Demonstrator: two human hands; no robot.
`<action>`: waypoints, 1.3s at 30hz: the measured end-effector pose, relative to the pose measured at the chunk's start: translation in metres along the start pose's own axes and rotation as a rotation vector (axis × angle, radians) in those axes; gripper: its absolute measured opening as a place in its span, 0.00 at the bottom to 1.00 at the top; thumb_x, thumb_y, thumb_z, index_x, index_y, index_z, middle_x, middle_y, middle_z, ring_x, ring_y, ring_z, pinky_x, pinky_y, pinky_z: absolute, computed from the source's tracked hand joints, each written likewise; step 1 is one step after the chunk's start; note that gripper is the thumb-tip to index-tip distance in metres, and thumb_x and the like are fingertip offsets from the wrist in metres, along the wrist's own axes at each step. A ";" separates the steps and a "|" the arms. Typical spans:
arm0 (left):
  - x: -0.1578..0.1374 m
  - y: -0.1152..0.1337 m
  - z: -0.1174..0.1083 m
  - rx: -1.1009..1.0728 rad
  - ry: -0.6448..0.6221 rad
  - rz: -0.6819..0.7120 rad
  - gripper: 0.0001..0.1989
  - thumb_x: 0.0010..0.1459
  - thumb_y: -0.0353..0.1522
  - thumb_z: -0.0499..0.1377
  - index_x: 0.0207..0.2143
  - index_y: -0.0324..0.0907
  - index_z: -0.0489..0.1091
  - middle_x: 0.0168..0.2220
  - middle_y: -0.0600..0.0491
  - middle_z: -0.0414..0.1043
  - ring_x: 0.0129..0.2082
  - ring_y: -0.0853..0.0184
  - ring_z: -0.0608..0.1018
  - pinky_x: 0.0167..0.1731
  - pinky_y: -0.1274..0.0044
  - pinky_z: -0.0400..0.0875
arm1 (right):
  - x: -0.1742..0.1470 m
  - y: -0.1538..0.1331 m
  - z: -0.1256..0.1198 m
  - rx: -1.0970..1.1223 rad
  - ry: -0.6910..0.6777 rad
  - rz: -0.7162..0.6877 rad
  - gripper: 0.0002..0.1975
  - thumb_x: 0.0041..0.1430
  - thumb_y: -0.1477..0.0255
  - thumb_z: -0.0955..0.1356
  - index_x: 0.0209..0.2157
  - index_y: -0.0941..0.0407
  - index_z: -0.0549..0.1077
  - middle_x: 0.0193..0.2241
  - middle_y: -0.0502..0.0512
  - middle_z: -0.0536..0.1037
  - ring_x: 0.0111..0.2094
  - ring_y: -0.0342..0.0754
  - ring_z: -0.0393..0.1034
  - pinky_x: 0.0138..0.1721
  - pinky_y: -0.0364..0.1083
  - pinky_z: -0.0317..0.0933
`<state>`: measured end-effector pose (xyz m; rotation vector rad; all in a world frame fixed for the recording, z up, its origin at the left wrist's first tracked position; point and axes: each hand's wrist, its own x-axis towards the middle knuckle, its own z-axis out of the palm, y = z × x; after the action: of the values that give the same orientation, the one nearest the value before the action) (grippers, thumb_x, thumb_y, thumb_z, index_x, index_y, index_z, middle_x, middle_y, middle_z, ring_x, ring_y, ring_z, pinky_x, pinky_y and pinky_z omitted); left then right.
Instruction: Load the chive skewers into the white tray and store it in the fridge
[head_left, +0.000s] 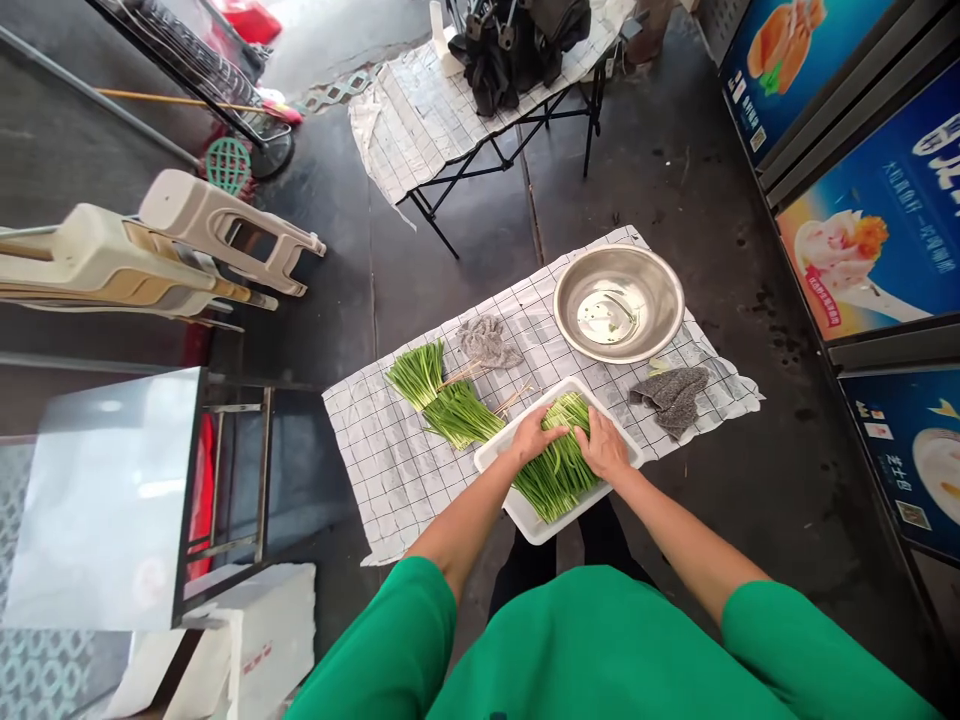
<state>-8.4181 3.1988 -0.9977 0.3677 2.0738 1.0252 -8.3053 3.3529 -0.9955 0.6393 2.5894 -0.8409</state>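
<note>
At the near edge of the checked-cloth table (397, 480), a white tray (536, 533) holds green stalks (555, 480); the left hand (534, 437) and right hand (604, 447) rest on them from 2 sides, about equally near, fingers loosely spread, not clenched; the stalks lie directly under and between the fingers, their long axis seemingly slantwise across the tray, though the hands cover part; they look slender, fresh, paler in places; 2 more bunches (416, 375) lie to the left.
</note>
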 end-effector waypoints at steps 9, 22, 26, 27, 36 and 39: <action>-0.011 0.005 -0.010 0.070 0.015 -0.068 0.42 0.56 0.49 0.64 0.67 0.39 0.58 0.63 0.39 0.65 0.62 0.50 0.68 0.60 0.62 0.64 | -0.032 -0.038 0.008 -0.285 0.059 -0.100 0.53 0.56 0.51 0.67 0.69 0.71 0.45 0.70 0.77 0.43 0.71 0.66 0.34 0.68 0.61 0.32; -0.047 0.007 0.015 0.325 0.226 -0.045 0.22 0.67 0.31 0.50 0.62 0.39 0.66 0.57 0.42 0.72 0.58 0.55 0.74 0.59 0.63 0.66 | -0.010 -0.032 -0.007 -0.176 0.044 0.019 0.53 0.52 0.54 0.67 0.68 0.74 0.45 0.68 0.78 0.49 0.70 0.66 0.42 0.67 0.59 0.40; -0.046 0.011 0.022 0.287 0.232 -0.051 0.26 0.66 0.30 0.51 0.65 0.36 0.61 0.60 0.40 0.69 0.61 0.54 0.71 0.59 0.64 0.66 | 0.004 -0.027 -0.006 -0.203 0.043 -0.051 0.54 0.51 0.53 0.68 0.67 0.73 0.46 0.68 0.78 0.50 0.69 0.66 0.42 0.67 0.60 0.41; -0.047 0.010 0.020 0.279 0.222 -0.069 0.26 0.66 0.31 0.52 0.66 0.37 0.60 0.59 0.40 0.70 0.59 0.54 0.72 0.58 0.64 0.67 | 0.006 -0.023 -0.004 -0.197 0.043 -0.087 0.54 0.51 0.52 0.68 0.68 0.71 0.46 0.68 0.78 0.52 0.69 0.66 0.44 0.66 0.60 0.42; -0.040 -0.011 0.007 0.181 0.110 -0.100 0.29 0.65 0.32 0.55 0.67 0.41 0.57 0.60 0.43 0.69 0.58 0.55 0.73 0.58 0.64 0.67 | 0.009 0.000 -0.004 -0.127 -0.006 -0.208 0.59 0.51 0.41 0.66 0.69 0.68 0.45 0.68 0.76 0.52 0.68 0.67 0.45 0.65 0.63 0.45; -0.044 -0.007 0.002 0.209 0.210 0.013 0.30 0.61 0.29 0.59 0.65 0.41 0.60 0.64 0.42 0.63 0.63 0.55 0.67 0.62 0.64 0.63 | -0.001 0.011 -0.027 -0.041 0.049 -0.256 0.52 0.56 0.43 0.64 0.69 0.64 0.50 0.66 0.73 0.57 0.67 0.66 0.51 0.64 0.64 0.49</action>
<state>-8.3872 3.1710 -0.9807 0.3921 2.3798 0.8883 -8.3040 3.3772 -0.9789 0.3238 2.7644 -0.8540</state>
